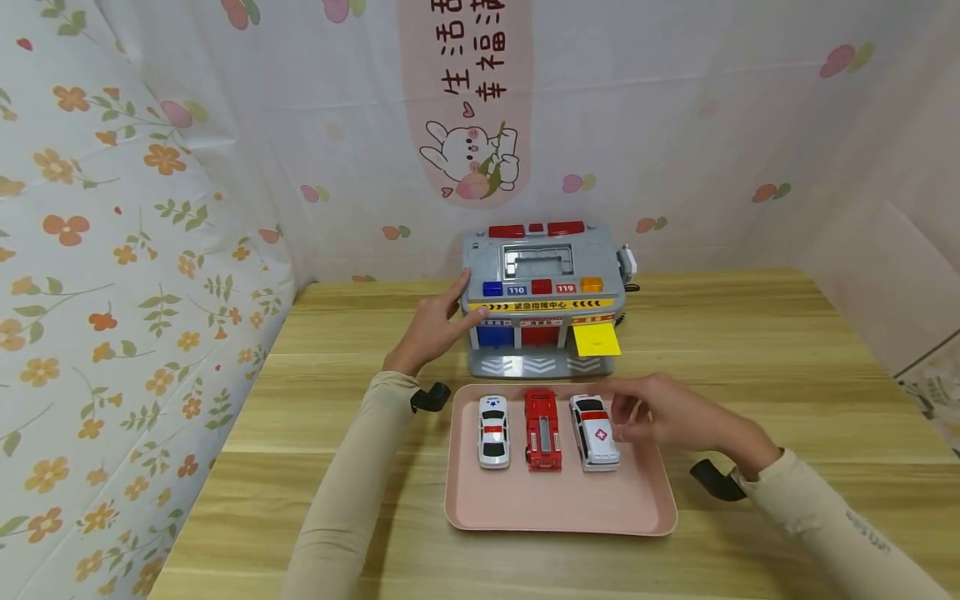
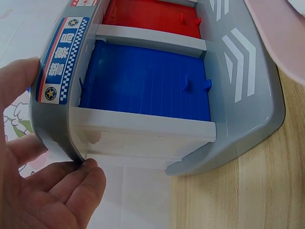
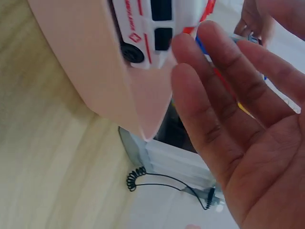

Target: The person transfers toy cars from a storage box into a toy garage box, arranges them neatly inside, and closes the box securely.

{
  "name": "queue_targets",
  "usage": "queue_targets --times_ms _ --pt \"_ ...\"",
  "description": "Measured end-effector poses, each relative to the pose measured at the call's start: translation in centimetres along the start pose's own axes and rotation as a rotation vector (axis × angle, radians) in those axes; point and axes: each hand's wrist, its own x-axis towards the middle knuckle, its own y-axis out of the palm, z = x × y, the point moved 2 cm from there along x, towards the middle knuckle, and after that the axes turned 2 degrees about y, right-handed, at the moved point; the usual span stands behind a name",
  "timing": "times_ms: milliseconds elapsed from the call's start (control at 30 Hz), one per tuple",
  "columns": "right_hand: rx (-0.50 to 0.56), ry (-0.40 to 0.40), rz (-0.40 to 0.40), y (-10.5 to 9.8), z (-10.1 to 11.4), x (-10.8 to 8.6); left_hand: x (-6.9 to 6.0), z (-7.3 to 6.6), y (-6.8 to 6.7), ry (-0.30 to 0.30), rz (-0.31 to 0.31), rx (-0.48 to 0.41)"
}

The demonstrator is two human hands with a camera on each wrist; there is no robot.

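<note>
A grey toy rescue station (image 1: 542, 293) stands at the back of the table. Its blue door (image 2: 147, 81) and red door (image 2: 152, 18) are closed, while a yellow door (image 1: 597, 340) is raised. My left hand (image 1: 435, 329) grips the station's left end, thumb on the front edge and fingers curled at the side. In a pink tray (image 1: 555, 508) lie a white police car (image 1: 493, 432), a red fire truck (image 1: 542, 430) and a white toy ambulance (image 1: 596, 433). My right hand (image 1: 667, 412) hovers beside the ambulance, fingers (image 3: 224, 71) fairly straight and holding nothing.
A white handset (image 1: 627, 262) hangs at the station's right side, with a black coiled cord (image 3: 137, 179). The wooden table (image 1: 765, 358) meets a printed cloth (image 1: 337, 167) behind. A flowered curtain (image 1: 135, 333) drapes down the left.
</note>
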Motion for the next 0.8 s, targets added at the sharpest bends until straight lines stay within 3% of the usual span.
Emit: queue_targets --times_ms 233,533,800 --pt "0.031 0.027 0.063 1.3 -0.3 -0.2 0.0 0.0 0.0 0.003 -0.006 0.014" --pt "0.018 0.053 0.076 2.5 0.0 -0.3 0.0 0.1 0.2 0.01 -0.013 0.018" --pt "-0.109 0.058 0.033 3.4 0.2 -0.2 -0.1 0.1 0.2 0.009 -0.015 -0.001"
